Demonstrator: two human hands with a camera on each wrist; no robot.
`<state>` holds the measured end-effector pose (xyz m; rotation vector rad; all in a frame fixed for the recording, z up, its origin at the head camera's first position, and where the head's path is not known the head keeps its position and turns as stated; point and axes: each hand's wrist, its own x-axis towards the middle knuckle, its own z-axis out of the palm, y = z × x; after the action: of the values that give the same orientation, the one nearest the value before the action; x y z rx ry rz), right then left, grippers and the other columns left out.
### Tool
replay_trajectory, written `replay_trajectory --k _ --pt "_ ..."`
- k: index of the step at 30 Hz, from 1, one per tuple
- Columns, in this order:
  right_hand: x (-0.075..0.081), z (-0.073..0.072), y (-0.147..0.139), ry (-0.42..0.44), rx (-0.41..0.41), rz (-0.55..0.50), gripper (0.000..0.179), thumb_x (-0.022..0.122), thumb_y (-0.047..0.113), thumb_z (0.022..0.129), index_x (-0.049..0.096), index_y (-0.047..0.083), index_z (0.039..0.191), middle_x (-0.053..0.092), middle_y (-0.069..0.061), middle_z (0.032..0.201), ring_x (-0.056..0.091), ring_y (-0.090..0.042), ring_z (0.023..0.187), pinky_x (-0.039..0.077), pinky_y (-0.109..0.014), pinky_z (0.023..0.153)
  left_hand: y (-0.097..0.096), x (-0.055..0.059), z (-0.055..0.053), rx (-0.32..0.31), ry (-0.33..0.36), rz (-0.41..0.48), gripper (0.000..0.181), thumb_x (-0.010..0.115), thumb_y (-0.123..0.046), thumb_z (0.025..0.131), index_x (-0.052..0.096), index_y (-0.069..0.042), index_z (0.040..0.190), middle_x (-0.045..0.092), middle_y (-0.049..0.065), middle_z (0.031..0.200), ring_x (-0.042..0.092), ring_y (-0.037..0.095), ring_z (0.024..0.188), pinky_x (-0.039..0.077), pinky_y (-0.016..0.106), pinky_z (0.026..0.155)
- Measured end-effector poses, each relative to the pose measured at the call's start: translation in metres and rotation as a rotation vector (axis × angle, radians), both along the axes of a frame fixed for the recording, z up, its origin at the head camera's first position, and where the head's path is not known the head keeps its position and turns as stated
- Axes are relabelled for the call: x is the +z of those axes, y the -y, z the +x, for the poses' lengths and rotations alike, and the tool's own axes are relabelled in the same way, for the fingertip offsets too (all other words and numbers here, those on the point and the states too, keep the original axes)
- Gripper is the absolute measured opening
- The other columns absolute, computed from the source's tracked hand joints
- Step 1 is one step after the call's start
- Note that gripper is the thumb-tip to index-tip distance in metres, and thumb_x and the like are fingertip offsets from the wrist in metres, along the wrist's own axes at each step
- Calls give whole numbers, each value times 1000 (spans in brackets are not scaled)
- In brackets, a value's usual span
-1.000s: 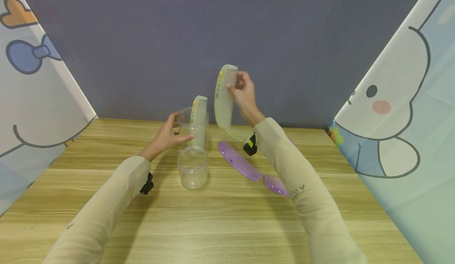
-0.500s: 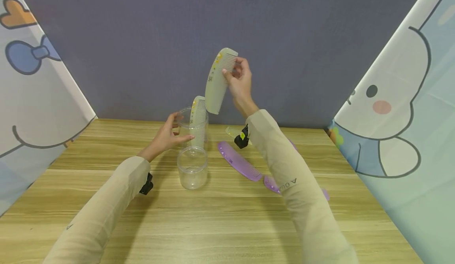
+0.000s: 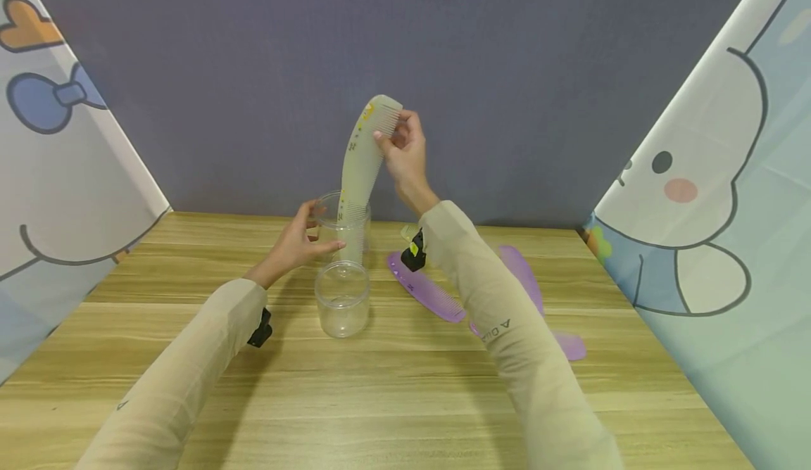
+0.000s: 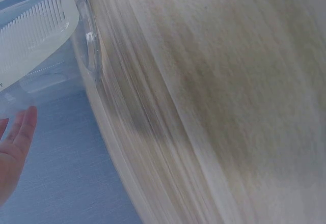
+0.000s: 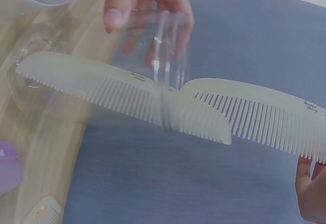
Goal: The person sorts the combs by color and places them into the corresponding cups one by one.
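My left hand (image 3: 294, 246) holds the tall clear plastic jar (image 3: 326, 228) at the back of the table, thumb and fingers around its side. One pale yellow comb (image 3: 350, 239) stands in that jar, its top poking past the rim. Between thumb and fingers, my right hand (image 3: 407, 159) pinches a second pale comb (image 3: 364, 157) with a flower print. It is held tilted above the jar, and its lower end overlaps the first comb at the mouth in the right wrist view. In the left wrist view, the left fingertips (image 4: 26, 124) show beside the jar wall.
A shorter clear jar (image 3: 343, 315) stands in front of the held one. Several purple combs lie on the table to the right, one purple comb (image 3: 434, 297) nearest the jars, others partly under the right sleeve (image 3: 500, 315). Another pale comb (image 5: 45, 213) lies behind them.
My right hand has lifted the pale comb and carried it left, from beside the jar to over its mouth, tilting it. My left hand and the jars have stayed in place.
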<state>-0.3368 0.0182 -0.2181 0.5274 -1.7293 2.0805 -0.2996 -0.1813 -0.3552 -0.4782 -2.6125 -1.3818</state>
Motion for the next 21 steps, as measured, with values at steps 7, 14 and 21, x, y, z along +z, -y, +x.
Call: replay_trajectory --k 7,14,21 --pt "-15 1 9 9 10 56 33 59 -7 83 49 2 112 60 -19 111 56 -12 79 50 -21 70 0 0 0 7 -8 -5 100 76 -35 73 12 -5 144 33 20 142 40 44 123 46 52 93" --pt "-30 7 13 37 35 130 32 59 -6 84 48 0 113 59 -21 112 56 -14 81 48 -20 70 0 1 0 5 -17 1 99 76 -33 73 12 -4 143 33 22 142 41 45 121 46 53 92" --pt "-30 30 14 67 56 201 34 55 -8 85 44 -5 116 57 -25 113 58 -24 90 49 -18 74 -1 1 0 1 -21 -2 100 76 -35 73 12 -5 144 32 22 142 41 44 121 47 53 91"
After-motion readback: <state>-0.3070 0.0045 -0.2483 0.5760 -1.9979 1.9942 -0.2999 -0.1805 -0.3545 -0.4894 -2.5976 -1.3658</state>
